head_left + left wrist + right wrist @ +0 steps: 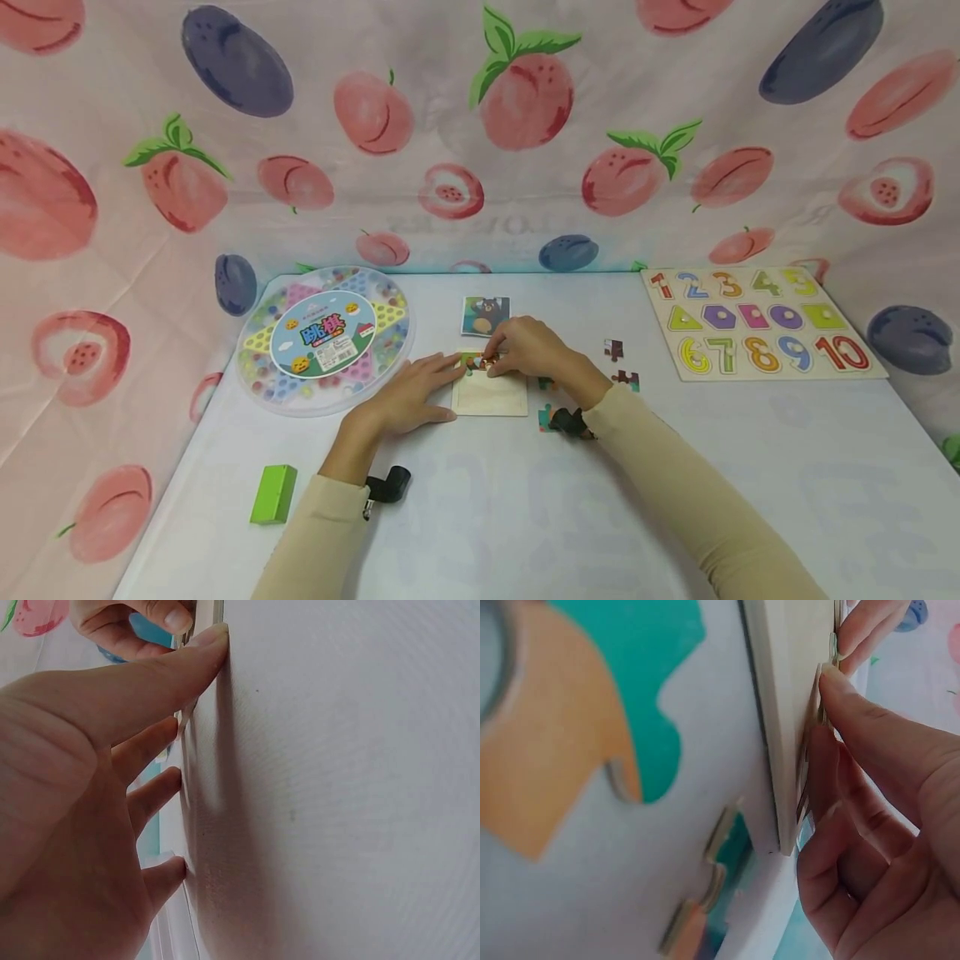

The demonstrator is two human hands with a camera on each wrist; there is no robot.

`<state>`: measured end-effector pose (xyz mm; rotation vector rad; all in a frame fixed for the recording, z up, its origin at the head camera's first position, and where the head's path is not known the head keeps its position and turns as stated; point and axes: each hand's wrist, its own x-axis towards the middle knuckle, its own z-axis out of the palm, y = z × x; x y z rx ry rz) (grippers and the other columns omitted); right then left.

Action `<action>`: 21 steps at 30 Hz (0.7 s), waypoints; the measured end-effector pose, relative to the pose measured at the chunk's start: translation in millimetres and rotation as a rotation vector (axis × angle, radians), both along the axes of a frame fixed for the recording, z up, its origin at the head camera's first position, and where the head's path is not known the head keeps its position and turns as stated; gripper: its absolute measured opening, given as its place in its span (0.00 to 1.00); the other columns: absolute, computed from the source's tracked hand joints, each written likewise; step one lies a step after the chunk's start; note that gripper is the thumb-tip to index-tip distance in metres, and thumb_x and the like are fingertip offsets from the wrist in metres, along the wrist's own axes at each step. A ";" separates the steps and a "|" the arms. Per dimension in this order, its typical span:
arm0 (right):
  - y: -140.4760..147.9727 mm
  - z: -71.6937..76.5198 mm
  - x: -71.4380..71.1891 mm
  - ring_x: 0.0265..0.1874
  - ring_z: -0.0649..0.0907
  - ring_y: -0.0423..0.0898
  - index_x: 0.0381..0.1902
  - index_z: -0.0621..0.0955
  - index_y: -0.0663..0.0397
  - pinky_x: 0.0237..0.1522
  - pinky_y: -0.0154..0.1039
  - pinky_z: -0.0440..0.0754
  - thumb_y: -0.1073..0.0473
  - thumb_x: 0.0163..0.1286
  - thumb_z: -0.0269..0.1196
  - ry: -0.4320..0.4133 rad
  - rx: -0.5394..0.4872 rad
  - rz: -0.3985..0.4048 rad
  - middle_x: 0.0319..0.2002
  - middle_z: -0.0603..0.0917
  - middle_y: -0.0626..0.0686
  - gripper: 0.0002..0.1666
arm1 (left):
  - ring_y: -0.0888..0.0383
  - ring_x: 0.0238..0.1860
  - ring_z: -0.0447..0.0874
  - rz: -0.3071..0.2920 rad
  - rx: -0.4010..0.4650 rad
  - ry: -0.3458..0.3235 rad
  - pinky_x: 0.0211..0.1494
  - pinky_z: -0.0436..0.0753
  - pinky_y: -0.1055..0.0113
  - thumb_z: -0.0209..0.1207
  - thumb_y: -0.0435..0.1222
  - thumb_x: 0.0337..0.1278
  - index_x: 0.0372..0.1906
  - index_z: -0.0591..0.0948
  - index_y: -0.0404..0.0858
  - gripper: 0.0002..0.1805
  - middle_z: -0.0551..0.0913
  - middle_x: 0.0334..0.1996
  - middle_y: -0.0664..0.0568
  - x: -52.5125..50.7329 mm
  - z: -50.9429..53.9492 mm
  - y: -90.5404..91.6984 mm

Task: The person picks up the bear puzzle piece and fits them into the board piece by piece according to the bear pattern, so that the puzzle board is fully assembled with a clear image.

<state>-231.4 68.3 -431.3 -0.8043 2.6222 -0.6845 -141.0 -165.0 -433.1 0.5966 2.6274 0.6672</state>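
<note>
A light wooden puzzle tray (491,400) lies flat on the table, with colourful jigsaw pieces (474,362) along its far edge. My right hand (528,346) pinches a jigsaw piece between thumb and fingers over that far part; the fingers cover most of the piece. Spread fairly straight, the fingers of my left hand (412,392) touch the tray's left side, and its thumb (202,656) rests at the near left corner. Just beyond the tray is a bear picture card (486,317). Loose jigsaw pieces lie to the right, including a teal and orange one (652,697).
A round Chinese checkers box (251,367) sits at the back left. Across from it, at the back right, lies a wooden number and shape board (667,323). One green block (273,494) is left of my left forearm. Two brown pieces (613,349) lie beyond my right wrist.
</note>
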 end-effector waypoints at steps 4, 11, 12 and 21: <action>0.7 -2.6 -2.5 0.50 0.86 0.46 0.40 0.91 0.40 0.52 0.45 0.84 0.49 0.57 0.77 -0.016 0.002 -0.002 0.47 0.90 0.45 0.12 | 0.44 0.84 0.48 0.001 0.003 -0.003 0.84 0.46 0.34 0.67 0.45 0.63 0.78 0.66 0.45 0.40 0.57 0.83 0.52 -0.1 0.4 -0.2; 2.3 -5.8 -3.5 0.53 0.85 0.47 0.41 0.90 0.40 0.58 0.48 0.84 0.51 0.61 0.75 -0.048 -0.032 0.001 0.47 0.90 0.45 0.10 | 0.44 0.84 0.48 0.000 0.003 -0.003 0.84 0.46 0.35 0.67 0.45 0.63 0.77 0.67 0.45 0.40 0.57 0.83 0.52 -0.3 0.7 -0.1; 2.4 -5.8 -3.4 0.53 0.85 0.47 0.41 0.90 0.40 0.58 0.48 0.84 0.51 0.61 0.75 -0.050 -0.034 0.001 0.47 0.90 0.45 0.10 | 0.44 0.84 0.48 0.000 0.003 -0.002 0.84 0.46 0.35 0.67 0.45 0.63 0.77 0.67 0.44 0.39 0.57 0.83 0.52 -0.3 1.0 -0.1; 3.4 -6.8 -4.2 0.55 0.84 0.48 0.43 0.90 0.40 0.62 0.49 0.82 0.51 0.62 0.74 -0.064 -0.042 0.003 0.48 0.90 0.45 0.11 | 0.43 0.84 0.48 0.002 -0.007 -0.011 0.84 0.45 0.35 0.66 0.45 0.63 0.78 0.66 0.44 0.40 0.55 0.83 0.51 0.3 4.0 1.8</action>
